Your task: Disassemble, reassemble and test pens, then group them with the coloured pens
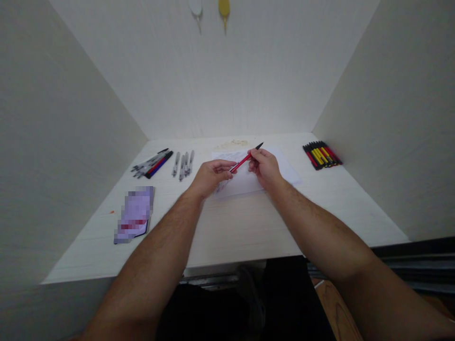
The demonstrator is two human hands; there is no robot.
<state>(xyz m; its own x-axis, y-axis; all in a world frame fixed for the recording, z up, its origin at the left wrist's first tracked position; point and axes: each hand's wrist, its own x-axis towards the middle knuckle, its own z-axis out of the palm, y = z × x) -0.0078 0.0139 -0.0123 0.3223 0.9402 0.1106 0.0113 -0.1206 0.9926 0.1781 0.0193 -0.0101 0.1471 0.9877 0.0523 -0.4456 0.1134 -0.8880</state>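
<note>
A red pen [242,162] with a black tip is held slantwise between both hands, its tip pointing up and to the right. My left hand [212,177] pinches its lower end with thumb and fingers. Near the black tip, my right hand [266,166] grips the barrel. White paper sheets [241,187] with some handwriting lie under both hands on the white table [227,232].
Clear pens [182,166] lie left of the paper, with a pile of clear, red and blue pens [152,163] beyond. A phone [137,213] is front left. Red and yellow pens [322,155] lie at right. Walls enclose the table's back and sides.
</note>
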